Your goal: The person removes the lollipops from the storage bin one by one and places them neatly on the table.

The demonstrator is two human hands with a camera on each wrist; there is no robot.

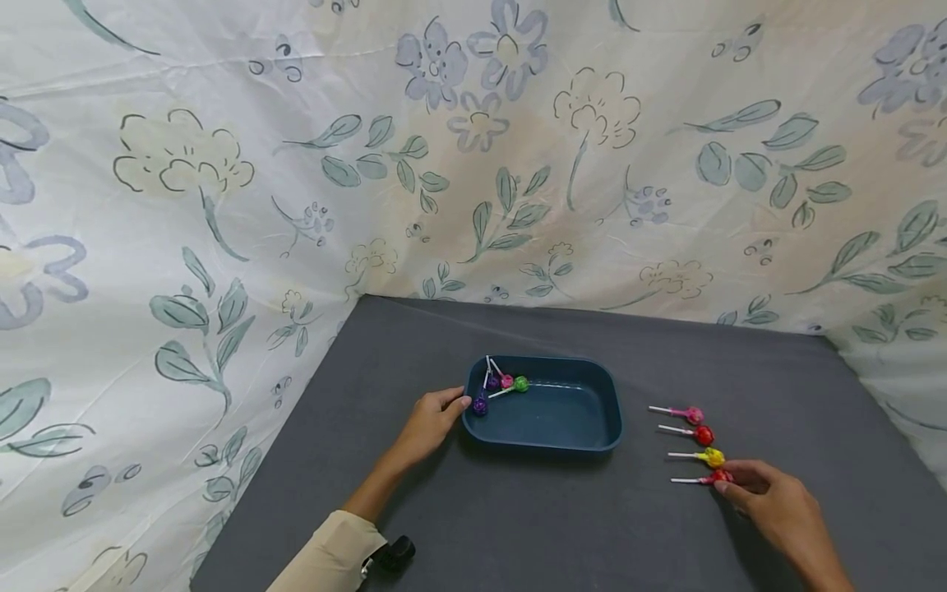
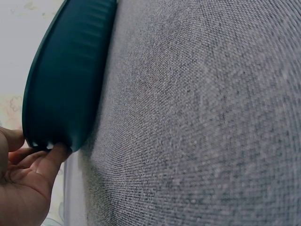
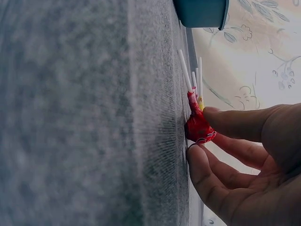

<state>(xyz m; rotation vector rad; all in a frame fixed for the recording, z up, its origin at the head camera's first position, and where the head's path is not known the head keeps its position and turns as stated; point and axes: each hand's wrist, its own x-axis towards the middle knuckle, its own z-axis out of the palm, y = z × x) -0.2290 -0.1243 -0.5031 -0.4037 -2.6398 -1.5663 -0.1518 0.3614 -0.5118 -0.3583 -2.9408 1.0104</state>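
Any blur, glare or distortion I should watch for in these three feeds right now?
Head view: even light, no glare, wide-angle bowing at the edges; tray and lollipops sharp. Left wrist view: strong curvature, cloth crisp, left hand partly cropped. Right wrist view: near cloth blurred, red lollipop between the right hand's fingers in focus.

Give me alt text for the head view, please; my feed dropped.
The right hand pinches the nearest red lollipop in a row of four on a grey table, while the left hand touches the left rim of a dark blue tray holding four more lollipops. Floral cloth surrounds the table.
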